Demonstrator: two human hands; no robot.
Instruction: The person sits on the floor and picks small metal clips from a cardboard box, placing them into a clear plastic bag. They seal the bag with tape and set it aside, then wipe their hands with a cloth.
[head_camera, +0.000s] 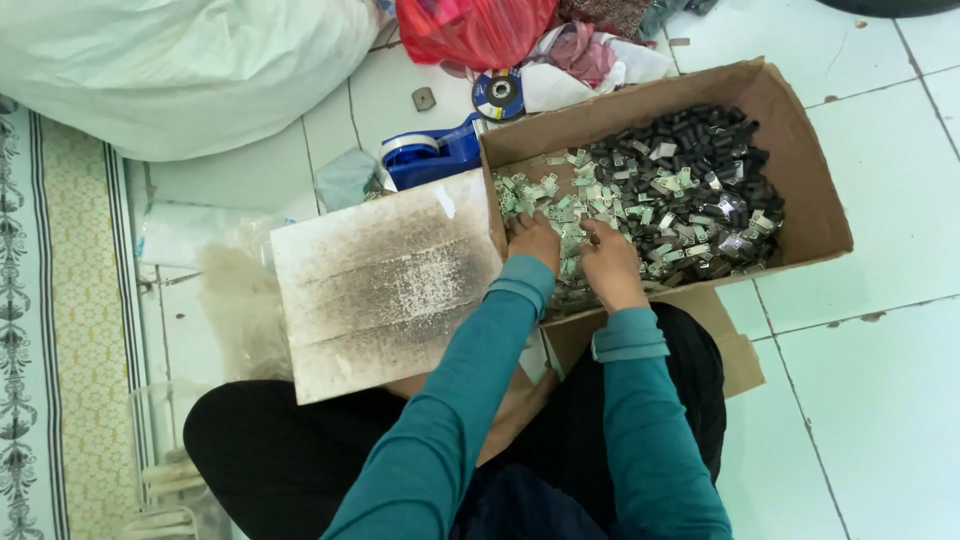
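Note:
A brown cardboard box (810, 150) lies open on the white tiled floor. Inside it is a heap of several small green circuit pieces (560, 195) on the left and black and silver parts (700, 150) on the right. My left hand (535, 240) rests in the green pieces, fingers curled among them. My right hand (608, 262) sits beside it on the same pile, fingers bent, pinching a small piece. Both arms wear teal sleeves. What each hand holds is too small to make out.
A soot-stained white board (380, 285) lies over my left knee. A blue tape dispenser (430, 155), a grinding disc (498, 95), a red plastic bag (470, 30) and a big white sack (180, 70) sit behind. A patterned mat (60, 330) runs along the left.

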